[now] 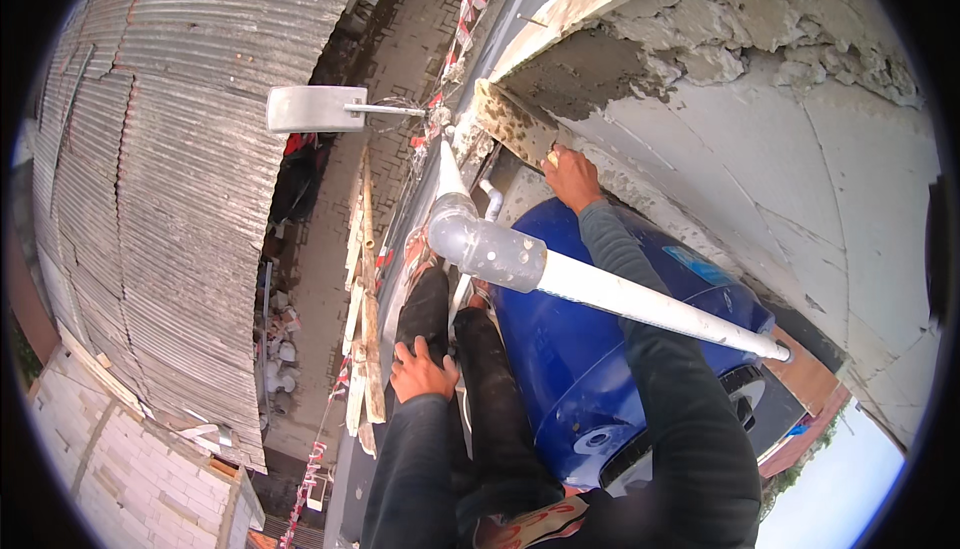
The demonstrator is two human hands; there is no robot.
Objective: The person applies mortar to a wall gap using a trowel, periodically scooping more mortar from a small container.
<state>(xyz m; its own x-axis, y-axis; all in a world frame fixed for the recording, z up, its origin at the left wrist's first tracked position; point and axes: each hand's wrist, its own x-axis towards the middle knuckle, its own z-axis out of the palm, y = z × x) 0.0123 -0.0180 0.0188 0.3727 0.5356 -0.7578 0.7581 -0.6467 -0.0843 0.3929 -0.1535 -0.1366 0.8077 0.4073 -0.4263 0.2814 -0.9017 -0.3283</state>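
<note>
- Nearest, one white pipe (650,309) with one grey elbow (490,249) slants over the right forearm (605,239), presumably fixed plumbing.
- Left hand (422,374), one of two, rests fingers spread on a trousered leg (425,314), probably for balance.
- One mortar-spotted board (510,124) sits just beside the wall (760,189)'s left edge.
- Right hand (573,179) pinches the board's near end, seemingly to steady it.
- One blue tank (560,349) stands below the right arm.

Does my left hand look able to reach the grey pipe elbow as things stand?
Probably yes: your left hand rests spread on your leg, seemingly empty, and nothing seems to block its way to the grey pipe elbow, though this single view makes depth hard to judge.
</note>
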